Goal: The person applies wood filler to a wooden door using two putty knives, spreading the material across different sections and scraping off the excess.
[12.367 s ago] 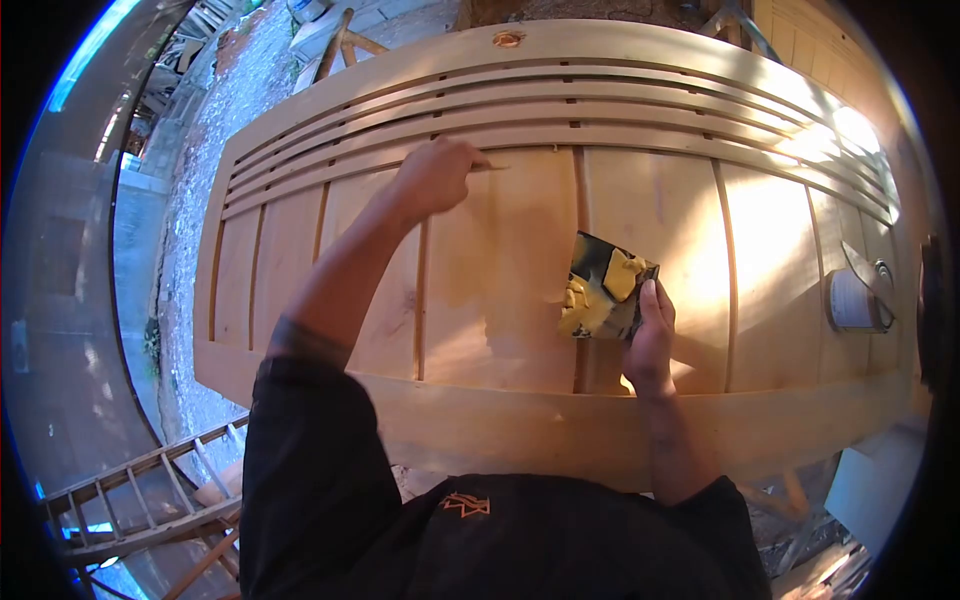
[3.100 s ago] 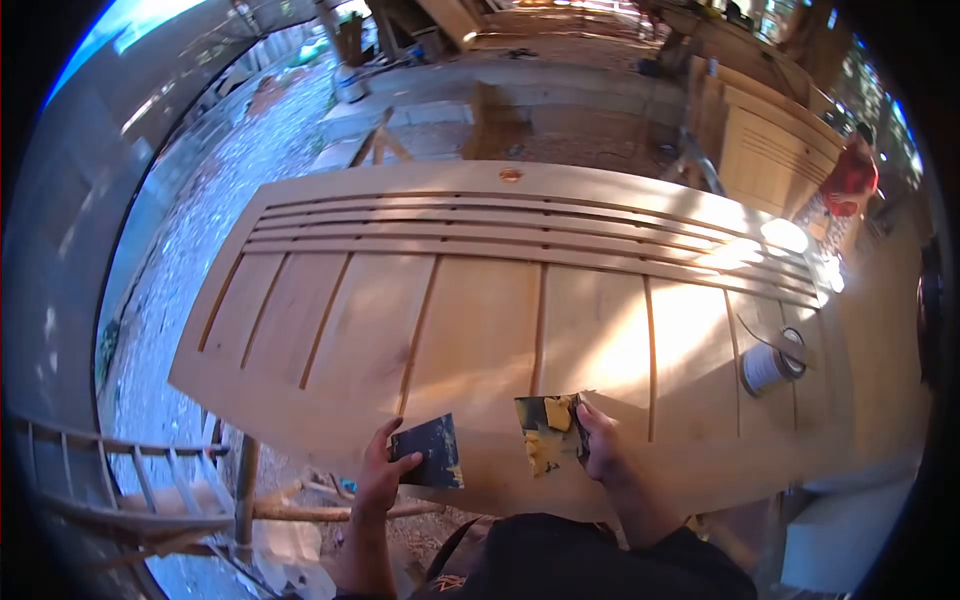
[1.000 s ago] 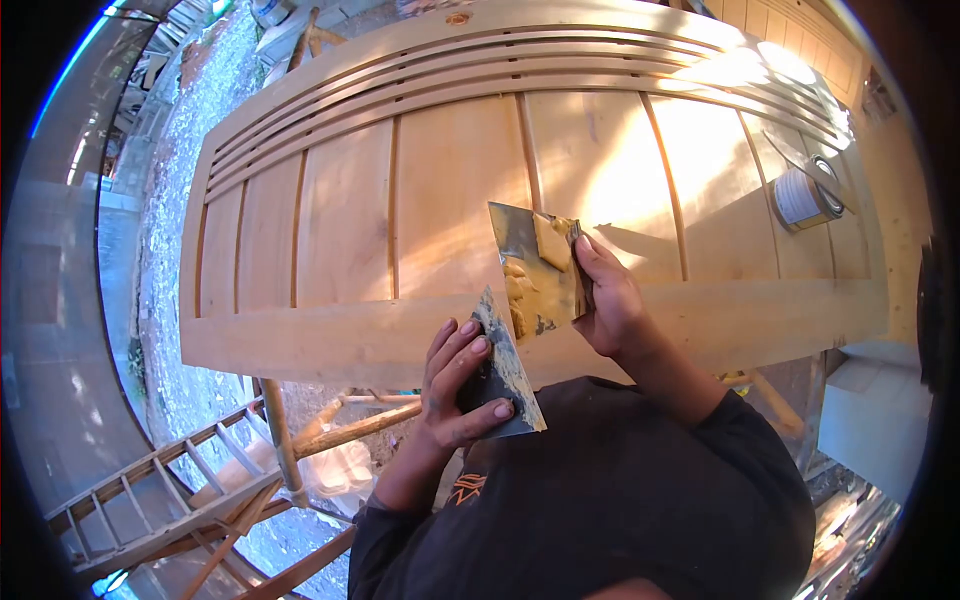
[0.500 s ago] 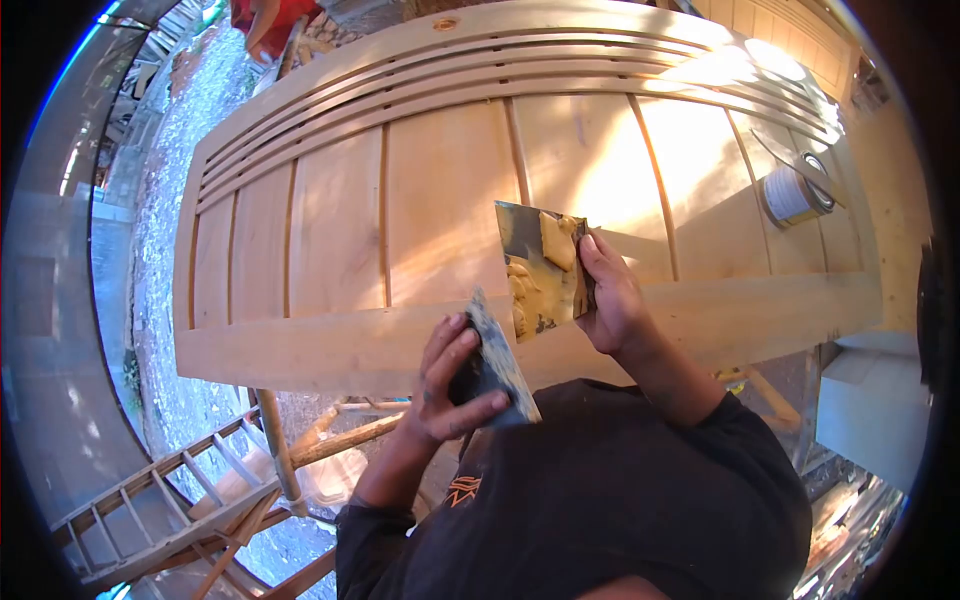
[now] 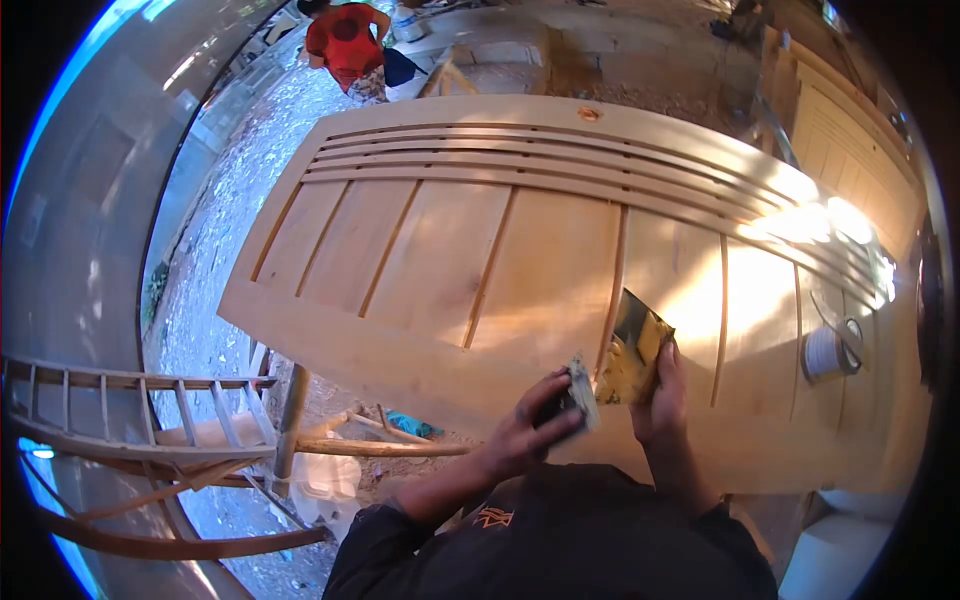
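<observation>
My left hand [image 5: 533,422] is closed around a wide scraper [image 5: 582,392], its blade smeared with pale filler and slightly blurred. My right hand [image 5: 662,398] grips the edge of a flat, dark putty knife [image 5: 634,345] carrying a layer of yellowish putty. The two blades are close together, with the scraper near the lower left edge of the putty-covered one. Beneath both hands lies a large panelled wooden door [image 5: 430,250] with grooves and several long slats. On its right part rests a small tin can [image 5: 824,357], with a thin blade or stick lying against it.
A person in a red top [image 5: 345,45] is beyond the door's far left. A wooden ladder [image 5: 150,412] and a round wooden post [image 5: 292,430] are at lower left. Another panelled door [image 5: 850,150] leans at the right. A white container [image 5: 835,560] stands at lower right.
The view has swung up and left, so the person in red shows more fully. Both hands keep their tools; the left one has turned its scraper and brought it nearer the putty-covered blade.
</observation>
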Motion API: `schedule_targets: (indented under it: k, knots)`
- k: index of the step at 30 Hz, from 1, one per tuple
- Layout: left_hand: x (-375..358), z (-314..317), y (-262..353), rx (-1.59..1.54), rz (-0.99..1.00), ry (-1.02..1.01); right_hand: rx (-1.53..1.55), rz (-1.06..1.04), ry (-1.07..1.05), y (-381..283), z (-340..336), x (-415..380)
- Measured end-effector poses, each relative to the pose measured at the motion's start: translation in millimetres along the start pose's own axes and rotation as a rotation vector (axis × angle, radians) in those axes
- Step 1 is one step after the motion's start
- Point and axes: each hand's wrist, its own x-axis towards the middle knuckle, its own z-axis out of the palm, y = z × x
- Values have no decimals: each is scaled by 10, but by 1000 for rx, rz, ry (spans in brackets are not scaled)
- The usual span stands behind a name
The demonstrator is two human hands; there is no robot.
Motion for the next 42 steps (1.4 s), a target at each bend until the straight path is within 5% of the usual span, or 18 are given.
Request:
schedule_targets:
  k: [2,7,11,19,22,26,29,32,36,42]
  knots:
    - [-192,63,-176,56,-165,-2,-19,-22,-6,-45,22,-7]
    - [147,-32,151,4,67,179,-40,-70,33,7,1,20]
    - [-114,151,-7,-12,-150,75,-30,-72,24,5,25,-11]
    - [195,-37,291,-29,58,93,-33,-95,70,40,-12,-16]
    - [-42,60,35,71,-240,14,-24,-105,109,7,36,-35]
    - [64,-20,89,70,-7,138,-40,-98,111,48,-65,-35]
    - [99,40,235,12,25,47,-30,-100,119,56,-32,-37]
    - [-16,6,60,107,-259,-61,-32,-118,103,13,6,-52]
    - [162,-79,199,79,20,89,-58,-143,80,5,11,-98]
    - [55,-27,76,100,-230,-47,-74,-175,71,-18,-33,-43]
